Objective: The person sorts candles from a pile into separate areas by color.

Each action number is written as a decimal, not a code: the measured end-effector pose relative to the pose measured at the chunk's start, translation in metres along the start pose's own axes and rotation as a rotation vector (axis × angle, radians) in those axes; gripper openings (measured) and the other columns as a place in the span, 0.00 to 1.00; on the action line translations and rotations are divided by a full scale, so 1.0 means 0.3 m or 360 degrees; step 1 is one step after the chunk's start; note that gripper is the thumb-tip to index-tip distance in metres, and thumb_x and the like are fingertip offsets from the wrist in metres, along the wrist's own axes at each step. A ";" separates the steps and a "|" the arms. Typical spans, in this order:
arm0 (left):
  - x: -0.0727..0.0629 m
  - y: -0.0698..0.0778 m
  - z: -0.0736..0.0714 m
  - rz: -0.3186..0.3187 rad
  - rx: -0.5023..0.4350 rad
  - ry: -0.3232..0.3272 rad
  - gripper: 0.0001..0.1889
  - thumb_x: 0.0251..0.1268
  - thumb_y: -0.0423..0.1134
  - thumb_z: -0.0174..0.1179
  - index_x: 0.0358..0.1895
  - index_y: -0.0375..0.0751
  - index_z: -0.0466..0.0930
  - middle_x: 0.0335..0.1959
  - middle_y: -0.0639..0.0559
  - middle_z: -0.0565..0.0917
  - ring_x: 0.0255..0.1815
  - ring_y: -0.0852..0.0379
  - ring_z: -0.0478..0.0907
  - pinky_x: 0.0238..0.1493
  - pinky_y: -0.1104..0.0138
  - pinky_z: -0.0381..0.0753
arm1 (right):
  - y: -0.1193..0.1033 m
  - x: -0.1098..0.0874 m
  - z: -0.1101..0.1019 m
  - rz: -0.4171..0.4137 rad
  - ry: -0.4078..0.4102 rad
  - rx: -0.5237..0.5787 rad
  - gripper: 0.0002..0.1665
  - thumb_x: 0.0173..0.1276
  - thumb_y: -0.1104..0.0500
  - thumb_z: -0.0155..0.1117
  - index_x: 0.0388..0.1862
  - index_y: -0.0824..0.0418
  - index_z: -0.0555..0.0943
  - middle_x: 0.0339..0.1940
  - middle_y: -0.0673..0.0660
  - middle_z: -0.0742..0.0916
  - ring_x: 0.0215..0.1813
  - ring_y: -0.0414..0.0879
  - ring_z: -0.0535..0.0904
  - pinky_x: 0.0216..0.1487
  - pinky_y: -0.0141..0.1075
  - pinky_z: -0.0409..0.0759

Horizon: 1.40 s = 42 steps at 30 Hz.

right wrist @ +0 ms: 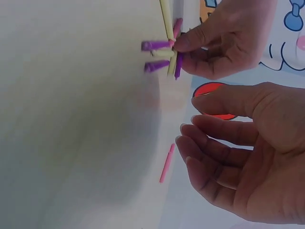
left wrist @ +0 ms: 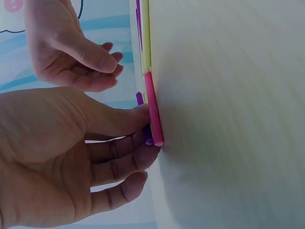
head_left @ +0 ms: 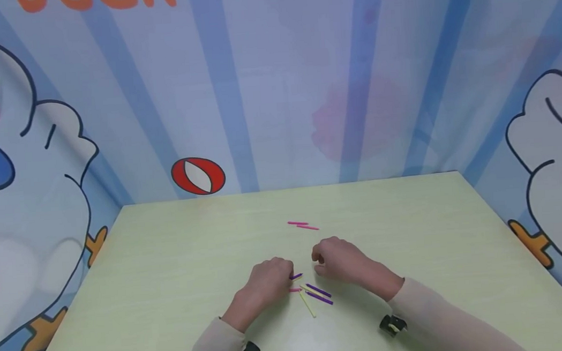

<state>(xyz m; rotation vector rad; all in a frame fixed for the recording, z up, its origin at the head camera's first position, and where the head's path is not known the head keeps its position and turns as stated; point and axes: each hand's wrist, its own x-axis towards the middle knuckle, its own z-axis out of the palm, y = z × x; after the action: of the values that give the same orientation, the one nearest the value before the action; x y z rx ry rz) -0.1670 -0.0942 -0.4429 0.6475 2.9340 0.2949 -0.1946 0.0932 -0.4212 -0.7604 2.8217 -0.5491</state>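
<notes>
Short, thin sticks in purple, pale yellow and pink lie in a loose pile on the table. My left hand (head_left: 266, 284) is at the pile's left side, its thumb and fingers pinching a purple stick (left wrist: 148, 133). A pale yellow stick (head_left: 297, 278) shows right beside that one; whether the fingers also hold it is hard to tell. Close to these fingertips lies a pink stick (left wrist: 154, 112). Crossed purple sticks (head_left: 319, 297) and a yellow stick (head_left: 307, 305) spread to the right. My right hand (head_left: 341, 260) hovers right of the pile, fingers loosely bent, holding nothing.
Farther back on the table (head_left: 193, 245), two pink sticks (head_left: 308, 227) lie side by side. A printed cloth backdrop (head_left: 285, 89) rises behind the table's back edge and along both sides. Each wrist wears a small black device (head_left: 393, 325).
</notes>
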 end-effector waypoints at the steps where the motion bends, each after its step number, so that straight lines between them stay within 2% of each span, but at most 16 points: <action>1: 0.000 -0.001 0.001 0.0001 -0.0004 0.0001 0.04 0.64 0.29 0.63 0.31 0.40 0.81 0.24 0.53 0.76 0.24 0.59 0.68 0.25 0.66 0.72 | -0.002 -0.005 0.005 0.0002 -0.0016 0.0015 0.06 0.62 0.64 0.71 0.38 0.63 0.87 0.33 0.53 0.86 0.35 0.44 0.79 0.41 0.42 0.80; 5: -0.001 -0.001 0.002 0.0000 -0.0009 -0.0001 0.05 0.64 0.28 0.62 0.30 0.40 0.80 0.23 0.54 0.75 0.23 0.58 0.67 0.24 0.66 0.71 | -0.012 -0.026 0.026 -0.0007 -0.0069 0.0055 0.07 0.62 0.64 0.70 0.39 0.65 0.87 0.33 0.54 0.86 0.33 0.44 0.77 0.41 0.42 0.80; 8: -0.001 0.001 0.002 -0.0009 -0.0004 -0.0002 0.06 0.63 0.28 0.62 0.29 0.41 0.79 0.23 0.54 0.74 0.23 0.58 0.67 0.23 0.66 0.70 | -0.019 -0.040 0.042 -0.0044 -0.0096 0.0070 0.07 0.61 0.65 0.70 0.39 0.66 0.87 0.31 0.54 0.85 0.30 0.43 0.74 0.36 0.39 0.77; 12: -0.002 0.002 0.005 -0.0014 0.0015 0.0009 0.07 0.62 0.27 0.61 0.27 0.41 0.78 0.23 0.53 0.74 0.23 0.58 0.66 0.23 0.65 0.70 | -0.024 -0.054 0.059 -0.0126 -0.0105 0.0075 0.01 0.60 0.65 0.70 0.31 0.63 0.85 0.22 0.50 0.78 0.24 0.40 0.67 0.27 0.34 0.68; 16: -0.004 0.000 0.010 -0.0019 0.0028 0.0008 0.08 0.63 0.28 0.61 0.27 0.42 0.77 0.22 0.54 0.73 0.23 0.58 0.66 0.22 0.65 0.69 | -0.029 -0.067 0.069 -0.0169 -0.0106 0.0090 0.07 0.61 0.63 0.70 0.25 0.58 0.81 0.17 0.47 0.72 0.21 0.38 0.62 0.23 0.32 0.62; 23: -0.002 -0.001 0.007 -0.0023 0.0024 0.0002 0.09 0.63 0.27 0.61 0.26 0.42 0.77 0.21 0.54 0.72 0.22 0.59 0.65 0.22 0.66 0.68 | -0.038 -0.081 0.074 -0.0238 -0.0089 0.0097 0.08 0.60 0.63 0.72 0.24 0.57 0.82 0.18 0.46 0.75 0.22 0.37 0.65 0.24 0.31 0.66; 34: -0.003 0.001 0.002 -0.0011 0.0027 0.0019 0.10 0.64 0.28 0.60 0.25 0.43 0.76 0.21 0.55 0.72 0.22 0.58 0.65 0.21 0.65 0.68 | -0.042 -0.092 0.081 -0.0293 -0.0060 0.0028 0.16 0.58 0.65 0.72 0.18 0.54 0.75 0.16 0.45 0.73 0.21 0.37 0.64 0.23 0.32 0.64; 42: -0.003 0.001 -0.003 -0.0008 0.0030 0.0022 0.09 0.63 0.28 0.61 0.25 0.43 0.76 0.22 0.54 0.73 0.22 0.58 0.67 0.22 0.64 0.70 | -0.043 -0.088 0.085 -0.0310 -0.0064 0.0045 0.12 0.58 0.67 0.72 0.20 0.55 0.79 0.17 0.44 0.74 0.22 0.37 0.66 0.24 0.32 0.67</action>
<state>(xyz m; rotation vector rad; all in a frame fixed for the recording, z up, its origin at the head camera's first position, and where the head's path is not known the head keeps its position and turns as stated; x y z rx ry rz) -0.1663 -0.0944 -0.4419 0.6426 2.9549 0.2728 -0.1597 0.0887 -0.4378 -1.0358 2.7137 -0.5940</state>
